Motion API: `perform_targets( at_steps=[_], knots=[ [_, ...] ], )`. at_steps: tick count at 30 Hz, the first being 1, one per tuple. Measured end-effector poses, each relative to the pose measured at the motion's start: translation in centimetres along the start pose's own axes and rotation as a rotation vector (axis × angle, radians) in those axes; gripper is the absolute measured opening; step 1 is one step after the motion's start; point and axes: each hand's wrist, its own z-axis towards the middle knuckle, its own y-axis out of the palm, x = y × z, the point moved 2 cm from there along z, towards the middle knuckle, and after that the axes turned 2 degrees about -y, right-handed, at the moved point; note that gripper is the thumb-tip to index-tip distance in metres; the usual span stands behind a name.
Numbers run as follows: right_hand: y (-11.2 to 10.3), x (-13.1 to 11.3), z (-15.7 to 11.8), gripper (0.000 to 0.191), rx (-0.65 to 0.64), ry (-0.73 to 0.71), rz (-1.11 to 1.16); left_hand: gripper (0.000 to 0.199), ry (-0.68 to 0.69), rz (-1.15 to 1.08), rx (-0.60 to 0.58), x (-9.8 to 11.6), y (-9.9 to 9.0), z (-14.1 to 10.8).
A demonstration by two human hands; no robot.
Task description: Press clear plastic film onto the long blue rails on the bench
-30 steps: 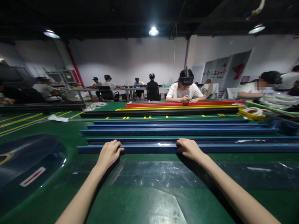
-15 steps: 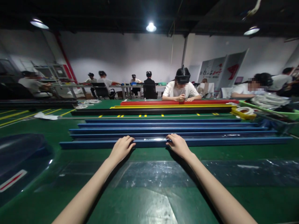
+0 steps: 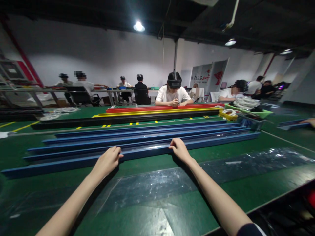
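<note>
Long blue channel strips lie side by side across the green table [image 3: 137,226]. Both hands are at the nearest blue strip [image 3: 145,153], set apart on its front edge. My left hand [image 3: 107,161] has its fingers curled over that edge, left of the middle. Further right, my right hand [image 3: 180,149] grips the same edge, thumb towards me and fingers bent over the top. The undersides of the fingers are hidden. A flat clear plastic sleeve [image 3: 157,185] lies on the table nearer to me, beneath my forearms.
Beyond the blue strips lie a black strip [image 3: 73,123], a yellow strip [image 3: 147,112] and red strips [image 3: 140,108]. A yellow tray [image 3: 227,114] and a green bin [image 3: 264,113] stand at the right. A person [image 3: 173,93] sits opposite; another person's hand [image 3: 310,122] shows far right.
The view has turned to the right, so the strips now slant across it. Both hands stay on the nearest blue strip. Another person's hand has come into sight at the right.
</note>
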Motion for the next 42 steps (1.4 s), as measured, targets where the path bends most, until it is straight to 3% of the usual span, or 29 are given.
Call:
perform_targets(
  at_steps=[5, 11, 17, 29, 42],
  knots=[
    [0.9, -0.6, 0.9, 0.005, -0.088, -0.091, 0.03, 0.02, -0.046, 0.005, 0.016, -2.0, 0.0, -0.4],
    [-0.7, 1.2, 0.8, 0.012, -0.191, -0.117, -0.142, 0.023, -0.038, 0.006, 0.012, -2.3, 0.2, -0.1],
    [-1.1, 3.0, 0.9, 0.019, -0.213, -0.115, -0.309, 0.024, -0.004, 0.093, -0.02, -2.7, 1.0, 0.3],
    [-0.1, 4.3, 2.3, 0.024, -0.224, -0.185, -0.288, 0.024, 0.021, 0.081, -0.029, -3.8, 2.1, 1.6],
    [1.6, 5.9, 4.7, 0.025, -0.276, -0.147, -0.313, 0.022, 0.005, 0.081, -0.058, -5.4, 3.3, 3.6]
  ],
)
